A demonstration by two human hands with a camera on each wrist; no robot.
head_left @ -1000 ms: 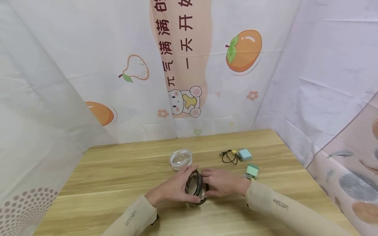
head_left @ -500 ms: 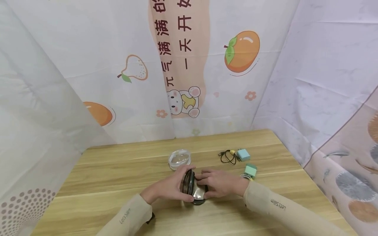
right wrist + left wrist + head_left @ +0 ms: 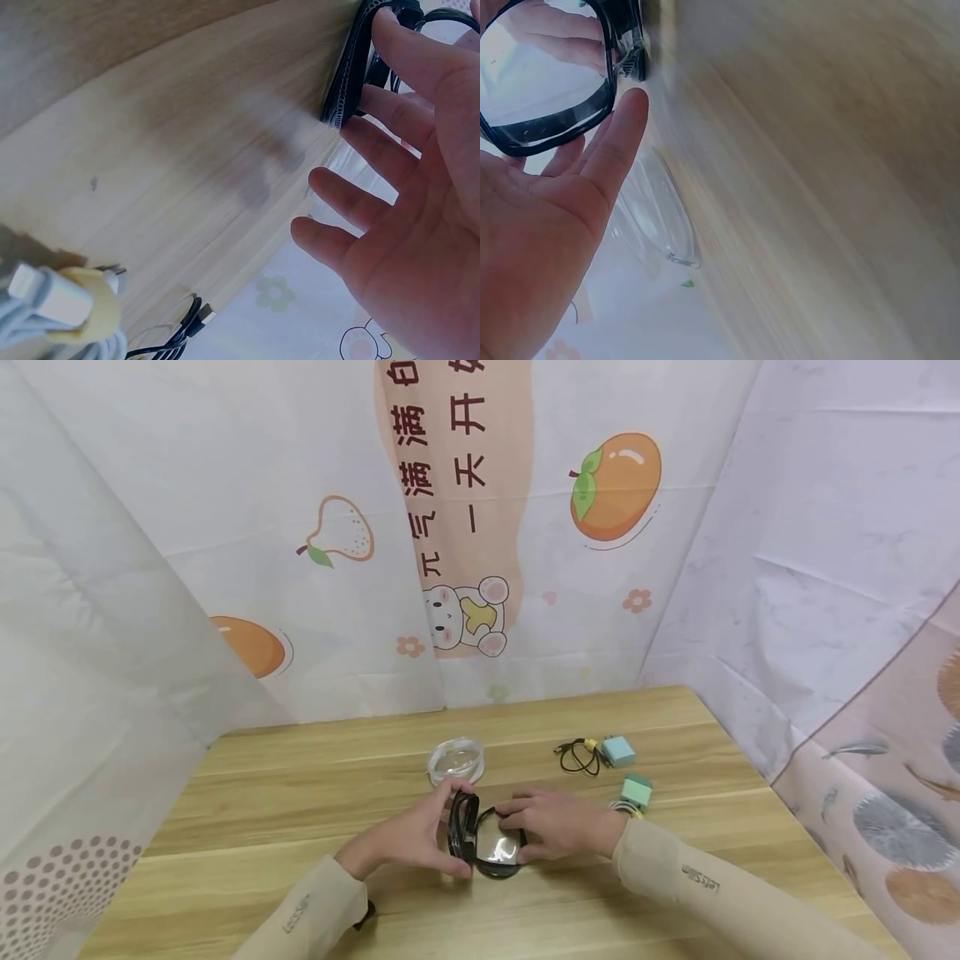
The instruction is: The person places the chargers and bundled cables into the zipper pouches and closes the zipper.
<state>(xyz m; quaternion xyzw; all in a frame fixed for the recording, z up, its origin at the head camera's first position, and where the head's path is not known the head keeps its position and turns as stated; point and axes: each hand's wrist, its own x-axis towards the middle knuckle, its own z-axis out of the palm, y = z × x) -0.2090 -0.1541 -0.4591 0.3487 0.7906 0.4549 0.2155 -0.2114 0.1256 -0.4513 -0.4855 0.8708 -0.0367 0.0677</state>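
A clear zip case [image 3: 497, 846] with black trim lies on the table between my hands, opened like a clamshell. Its lid [image 3: 455, 835] stands up on the left side. My left hand [image 3: 408, 837] holds that lid between thumb and fingers. In the left wrist view the lid's black rim [image 3: 544, 142] rests against my fingers, and a hand shows through its clear panel. On the other half, my right hand [image 3: 564, 825] grips the edge. In the right wrist view, thumb and index finger meet the black zip band [image 3: 351, 71] while the other fingers spread loosely.
Behind the hands sits a similar clear case with white trim [image 3: 456, 762]. To the right lie a coiled black cable [image 3: 581, 756], a blue charger plug [image 3: 618, 751], a green charger plug [image 3: 636, 792] and a white cable [image 3: 64, 300] with a yellow tie. Printed cloth hangs around the table.
My left hand has moved left, swinging the lid away from the other half, so the case is opened wider. The right hand has stayed nearly in place.
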